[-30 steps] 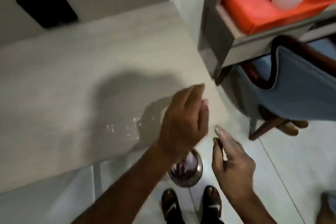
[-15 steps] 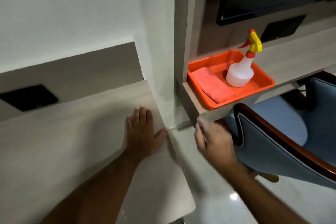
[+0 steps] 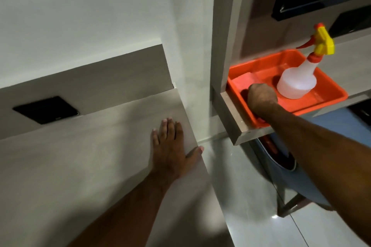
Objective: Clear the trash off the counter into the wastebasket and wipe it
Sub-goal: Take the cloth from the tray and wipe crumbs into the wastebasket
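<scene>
Reaching farther than a moment ago, my right hand (image 3: 262, 99) is clenching the orange cloth (image 3: 244, 82) in the tray (image 3: 329, 99); left hand (image 3: 170, 150) is lying flat, released, on the counter (image 3: 80, 156).

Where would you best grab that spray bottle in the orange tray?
Take the spray bottle by its narrow neck, just under the yellow trigger head, coming from the front. It stands upright in the orange tray; the body is wide and round, the neck slim enough for a full grip. The right hand is beside it, over the cloth.

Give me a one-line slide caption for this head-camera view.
Left hand flat on the counter; right hand reaches into the orange tray beside the spray bottle.
</scene>
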`<control>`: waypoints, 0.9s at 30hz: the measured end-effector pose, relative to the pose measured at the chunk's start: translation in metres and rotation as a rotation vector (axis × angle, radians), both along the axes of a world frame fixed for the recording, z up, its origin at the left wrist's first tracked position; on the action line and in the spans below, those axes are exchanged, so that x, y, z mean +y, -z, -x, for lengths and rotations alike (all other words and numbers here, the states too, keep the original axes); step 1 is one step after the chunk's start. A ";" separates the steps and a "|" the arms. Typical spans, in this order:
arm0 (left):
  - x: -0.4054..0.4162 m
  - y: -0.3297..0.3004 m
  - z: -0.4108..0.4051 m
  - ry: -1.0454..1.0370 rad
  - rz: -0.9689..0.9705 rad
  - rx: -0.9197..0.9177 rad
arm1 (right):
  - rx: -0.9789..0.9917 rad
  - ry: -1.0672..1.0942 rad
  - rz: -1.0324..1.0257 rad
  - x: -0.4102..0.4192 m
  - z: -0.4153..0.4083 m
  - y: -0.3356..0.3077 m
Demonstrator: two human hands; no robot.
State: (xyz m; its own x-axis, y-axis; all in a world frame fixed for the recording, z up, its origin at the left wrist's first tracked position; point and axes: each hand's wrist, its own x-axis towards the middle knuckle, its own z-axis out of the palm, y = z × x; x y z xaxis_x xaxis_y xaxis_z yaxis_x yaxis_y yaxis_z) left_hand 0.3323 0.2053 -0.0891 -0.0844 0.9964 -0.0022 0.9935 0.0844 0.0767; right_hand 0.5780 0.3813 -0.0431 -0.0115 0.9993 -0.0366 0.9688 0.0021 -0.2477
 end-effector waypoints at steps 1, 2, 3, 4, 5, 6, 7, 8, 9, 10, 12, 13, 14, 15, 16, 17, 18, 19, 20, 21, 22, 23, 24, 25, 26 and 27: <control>0.000 -0.001 -0.001 0.002 -0.002 -0.002 | -0.051 -0.024 -0.018 -0.001 -0.001 -0.003; -0.001 -0.002 -0.001 -0.001 -0.004 -0.005 | -0.071 -0.032 -0.023 -0.001 -0.002 -0.006; -0.001 -0.003 -0.001 -0.003 -0.003 -0.013 | -0.054 -0.027 -0.028 -0.002 -0.006 -0.010; -0.001 -0.003 0.000 -0.002 -0.004 -0.015 | -0.001 -0.015 -0.038 -0.003 -0.009 -0.014; 0.000 -0.002 0.001 0.000 -0.006 -0.006 | 0.072 -0.004 -0.074 -0.006 -0.010 -0.019; 0.001 -0.002 0.001 -0.001 -0.005 -0.007 | 0.141 0.003 -0.147 -0.012 -0.010 -0.022; 0.000 -0.001 0.001 -0.005 -0.009 -0.026 | 0.197 0.004 -0.243 -0.021 -0.008 -0.025; -0.001 0.000 0.000 -0.010 -0.014 -0.033 | 0.243 0.013 -0.363 -0.034 -0.006 -0.029; -0.005 0.003 -0.002 -0.016 -0.030 -0.026 | 0.294 0.012 -0.499 -0.055 -0.004 -0.034; -0.006 0.002 -0.003 -0.018 -0.037 -0.019 | 0.354 -0.002 -0.632 -0.076 0.003 -0.040; -0.032 -0.005 -0.011 -0.016 -0.020 -0.001 | 0.416 -0.074 -0.758 -0.150 0.017 -0.046; -0.031 -0.010 -0.012 -0.006 -0.020 0.026 | 0.426 -0.115 -0.762 -0.173 0.026 -0.044; -0.032 -0.016 -0.015 0.007 -0.028 0.054 | 0.428 -0.137 -0.709 -0.197 0.033 -0.038; -0.028 -0.024 -0.020 0.011 -0.036 0.056 | 0.444 -0.127 -0.625 -0.216 0.040 -0.029; -0.030 -0.033 -0.029 0.001 -0.056 0.020 | 0.483 -0.077 -0.537 -0.236 0.044 -0.019; -0.039 -0.043 -0.041 -0.028 -0.097 -0.039 | 0.545 0.009 -0.478 -0.256 0.043 -0.007; -0.060 -0.052 -0.059 -0.049 -0.175 -0.128 | 0.617 0.115 -0.441 -0.278 0.036 0.007; -0.089 -0.049 -0.080 -0.018 -0.304 -0.218 | 0.681 0.229 -0.420 -0.303 0.027 0.029; -0.123 -0.039 -0.101 0.052 -0.441 -0.300 | 0.735 0.343 -0.403 -0.328 0.020 0.053; -0.160 -0.024 -0.120 0.141 -0.543 -0.389 | 0.776 0.445 -0.364 -0.351 0.013 0.078; -0.195 -0.007 -0.135 0.237 -0.592 -0.461 | 0.797 0.524 -0.302 -0.372 0.009 0.104; -0.224 0.012 -0.145 0.339 -0.604 -0.488 | 0.811 0.571 -0.219 -0.389 0.005 0.127; -0.252 0.038 -0.151 0.408 -0.565 -0.484 | 0.813 0.596 -0.126 -0.407 0.002 0.152; -0.275 0.065 -0.155 0.444 -0.513 -0.461 | 0.797 0.601 -0.048 -0.422 -0.001 0.178; -0.295 0.094 -0.156 0.475 -0.444 -0.444 | 0.770 0.597 0.018 -0.435 -0.003 0.203; -0.313 0.125 -0.154 0.486 -0.354 -0.442 | 0.737 0.592 0.067 -0.448 -0.005 0.228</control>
